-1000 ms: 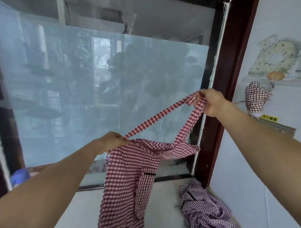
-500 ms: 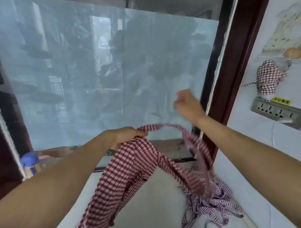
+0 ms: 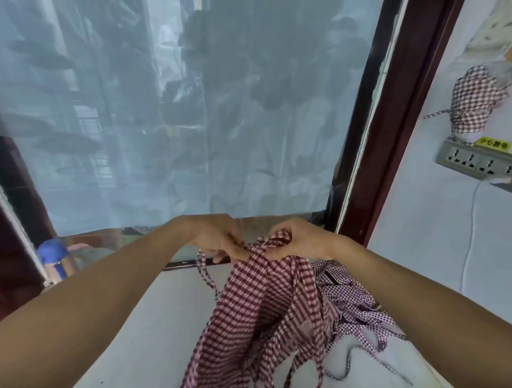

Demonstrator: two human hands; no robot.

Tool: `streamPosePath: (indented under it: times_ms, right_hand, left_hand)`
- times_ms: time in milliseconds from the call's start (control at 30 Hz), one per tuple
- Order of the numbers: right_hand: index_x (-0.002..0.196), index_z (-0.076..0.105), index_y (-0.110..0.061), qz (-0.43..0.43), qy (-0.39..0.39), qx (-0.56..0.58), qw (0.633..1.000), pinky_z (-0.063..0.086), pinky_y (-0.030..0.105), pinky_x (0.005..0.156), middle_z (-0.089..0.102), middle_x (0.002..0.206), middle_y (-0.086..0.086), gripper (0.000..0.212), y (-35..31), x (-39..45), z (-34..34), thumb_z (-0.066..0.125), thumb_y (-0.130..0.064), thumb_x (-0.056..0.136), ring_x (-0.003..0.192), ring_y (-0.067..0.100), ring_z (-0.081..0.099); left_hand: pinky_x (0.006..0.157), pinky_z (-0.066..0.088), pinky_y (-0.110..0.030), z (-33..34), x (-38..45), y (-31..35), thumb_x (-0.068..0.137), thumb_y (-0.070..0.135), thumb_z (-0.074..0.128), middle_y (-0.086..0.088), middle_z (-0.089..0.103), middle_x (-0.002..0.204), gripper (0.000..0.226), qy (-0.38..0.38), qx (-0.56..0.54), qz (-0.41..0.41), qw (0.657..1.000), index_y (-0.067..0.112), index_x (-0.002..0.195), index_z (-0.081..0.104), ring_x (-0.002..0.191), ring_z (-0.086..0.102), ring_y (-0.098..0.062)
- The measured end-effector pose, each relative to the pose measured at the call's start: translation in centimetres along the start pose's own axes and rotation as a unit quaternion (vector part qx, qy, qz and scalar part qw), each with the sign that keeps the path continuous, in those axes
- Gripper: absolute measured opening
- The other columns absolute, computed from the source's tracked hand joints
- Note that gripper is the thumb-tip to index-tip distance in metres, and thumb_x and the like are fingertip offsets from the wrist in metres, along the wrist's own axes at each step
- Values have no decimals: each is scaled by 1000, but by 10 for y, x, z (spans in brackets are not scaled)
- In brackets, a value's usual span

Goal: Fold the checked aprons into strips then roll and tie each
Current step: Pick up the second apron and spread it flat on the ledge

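Head view: looks down past a wide covered window and a dark red frame onto a pale worktop. Largest of the task's things, a red checked apron, hangs bunched from both hands and trails down onto the worktop toward the lower edge. Just to its right, touching or nearly so, lies a loose heap of purple checked aprons, ties straggling. High on the right, against the wall, sits a rolled checked bundle, seemingly tied, one tie trailing left. Below it, a grey power strip with a white cable. At far left, a blue-topped object, too blurred to name.

Left hand: grip closed on the apron's gathered top edge, a thin strap looping down beneath. Right hand: grip pinched on the top edge or a strap end, close beside the left.

Judged to be early in the fold: fabric gathered, no flat strip yet. Best done by spreading the hands apart to find the corners, laying the apron flat on the bare worktop clear of the purple heap, folding lengthwise with straps kept free for tying.

Yellow label above the strip carries dark characters, too small to read. No brands visible.
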State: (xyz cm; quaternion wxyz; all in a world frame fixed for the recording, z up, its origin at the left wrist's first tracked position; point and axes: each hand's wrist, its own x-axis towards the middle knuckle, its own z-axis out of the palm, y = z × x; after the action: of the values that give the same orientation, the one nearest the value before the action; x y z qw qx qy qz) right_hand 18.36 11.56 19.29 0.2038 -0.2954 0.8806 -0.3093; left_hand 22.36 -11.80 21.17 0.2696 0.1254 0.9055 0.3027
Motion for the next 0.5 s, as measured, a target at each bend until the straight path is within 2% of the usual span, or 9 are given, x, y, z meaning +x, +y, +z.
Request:
streamPosePath:
  times_ms: [67, 133, 200, 233, 300, 367, 433, 467, 500]
  right_hand:
    - [104, 72, -35, 13, -1, -18, 1000, 46, 42, 106, 71, 110, -13, 48, 6, -4, -6, 87, -53, 62, 106, 11, 64]
    - [105, 71, -33, 38, -8, -22, 999, 46, 38, 107, 70, 110, -12, 39, 12, -10, -14, 88, -36, 70, 105, 10, 64]
    - [104, 72, -29, 55, -23, 1, 998, 48, 37, 105, 73, 105, -9, 34, 16, -18, -22, 86, -23, 74, 100, 10, 67]
    - [102, 73, -27, 62, -33, 19, 997, 49, 36, 103, 75, 102, -8, 31, 17, -21, -26, 85, -16, 76, 98, 12, 69]
    - [102, 74, -20, 76, -49, 61, 994, 51, 37, 100, 76, 100, -3, 30, 22, -26, -31, 80, -4, 77, 97, 15, 71]
    - [104, 74, -12, 89, -55, 101, 989, 52, 42, 100, 76, 104, 5, 32, 25, -28, -31, 76, 5, 77, 100, 22, 71]
    - [102, 74, -6, 105, -50, 141, 983, 52, 47, 99, 74, 106, 13, 31, 31, -25, -29, 71, 9, 76, 103, 29, 70]
    - [102, 74, -5, 117, -45, 160, 979, 52, 49, 99, 74, 106, 15, 31, 35, -24, -27, 69, 9, 74, 104, 31, 70]
    - [101, 73, -4, 131, -40, 177, 975, 52, 50, 99, 73, 107, 16, 32, 38, -24, -25, 69, 8, 72, 104, 33, 69]
  left_hand:
    - [55, 40, -20, 0, 1, -10, 84, 43, 74, -2, 75, 81, 43, 8, 19, -21, 1000, 5, 103, 68, 50, 48, -11]
    - [52, 34, -21, -2, -1, -20, 88, 42, 69, 4, 66, 63, 33, 6, 8, -43, 999, 11, 97, 71, 44, 40, -10]
    - [51, 23, -24, -8, -6, -31, 92, 44, 63, 3, 42, 52, 32, 13, -91, -49, 995, 15, 81, 71, 45, 27, -13]
    - [51, 21, -26, -10, -5, -35, 93, 42, 61, 3, 34, 52, 32, 52, -170, -36, 983, 14, 81, 70, 46, 23, -14]
    - [49, 26, -27, -17, 2, -39, 94, 34, 63, 0, 40, 55, 30, 240, -321, 14, 916, 4, 96, 68, 45, 30, -13]
    - [52, 45, -21, -22, 16, -35, 93, 20, 66, -12, 60, 81, 31, 437, -396, 68, 805, 2, 117, 59, 56, 54, -12]
    - [76, 52, -23, -18, 30, -26, 92, 18, 66, -12, 56, 114, 46, 550, -352, 51, 756, 9, 133, 45, 92, 60, -17]
    - [86, 50, -28, -10, 34, -21, 90, 20, 64, -9, 54, 118, 46, 601, -309, 43, 736, 11, 131, 45, 101, 57, -19]
    - [88, 49, -33, 1, 37, -14, 88, 18, 61, -7, 57, 111, 37, 643, -283, 61, 709, 10, 122, 50, 100, 56, -20]
